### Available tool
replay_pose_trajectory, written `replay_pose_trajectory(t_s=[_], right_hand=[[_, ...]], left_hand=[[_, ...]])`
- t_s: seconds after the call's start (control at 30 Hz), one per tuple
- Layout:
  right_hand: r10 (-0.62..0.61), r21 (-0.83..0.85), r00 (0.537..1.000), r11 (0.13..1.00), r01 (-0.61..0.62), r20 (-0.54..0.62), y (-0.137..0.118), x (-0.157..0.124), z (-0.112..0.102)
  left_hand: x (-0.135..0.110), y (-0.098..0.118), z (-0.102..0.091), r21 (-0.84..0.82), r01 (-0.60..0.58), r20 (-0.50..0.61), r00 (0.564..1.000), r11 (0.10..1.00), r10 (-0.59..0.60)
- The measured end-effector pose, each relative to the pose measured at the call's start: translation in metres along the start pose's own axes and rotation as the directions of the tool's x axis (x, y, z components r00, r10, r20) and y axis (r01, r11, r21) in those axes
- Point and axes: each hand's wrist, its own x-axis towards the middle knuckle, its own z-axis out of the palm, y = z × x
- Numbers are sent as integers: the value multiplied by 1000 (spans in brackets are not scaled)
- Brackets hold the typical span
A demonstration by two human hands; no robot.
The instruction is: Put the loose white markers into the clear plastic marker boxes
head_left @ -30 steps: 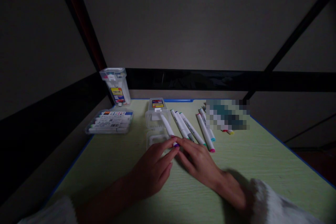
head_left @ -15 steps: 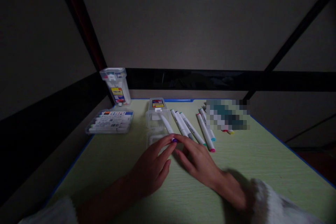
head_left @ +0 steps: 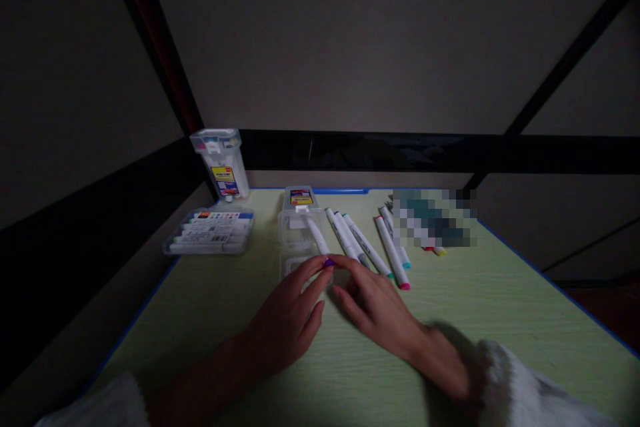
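A white marker [head_left: 318, 235] with a purple end points away from me, its far part inside the open clear plastic case [head_left: 299, 220]. My left hand [head_left: 287, 313] grips the purple end between its fingertips. Reaching in from the other side, my right hand [head_left: 375, 300] touches that same end with its index fingertip, its thumb held apart. The case lies on its side with its hinged lid [head_left: 290, 263] folded down toward me, partly hidden by my left fingers. Several white markers [head_left: 357, 240] lie just beyond my right hand.
On the left lies a flat clear case of markers [head_left: 213, 233], with an upright clear marker box [head_left: 223, 167] behind it. More markers [head_left: 393, 250] rest to the right beside a blurred patch [head_left: 433, 217]. The green table [head_left: 500, 307] has a blue edge; a wall [head_left: 350, 47] stands behind.
The purple-ended marker has slid slightly away from me, further into the case. My left fingertips have moved a little forward with it; the other objects are unmoved.
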Motion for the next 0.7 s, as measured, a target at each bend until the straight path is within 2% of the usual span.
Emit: replay_pose_trajectory(t_s=[0.37, 0.7], right_hand=[[-100, -32, 994, 995, 99, -39, 4, 2, 2], [-88, -23, 995, 996, 87, -37, 6, 1, 4]], left_hand=[[1, -1, 2, -3, 52, 19, 998, 999, -52], [1, -1, 3, 51, 79, 22, 997, 996, -80]])
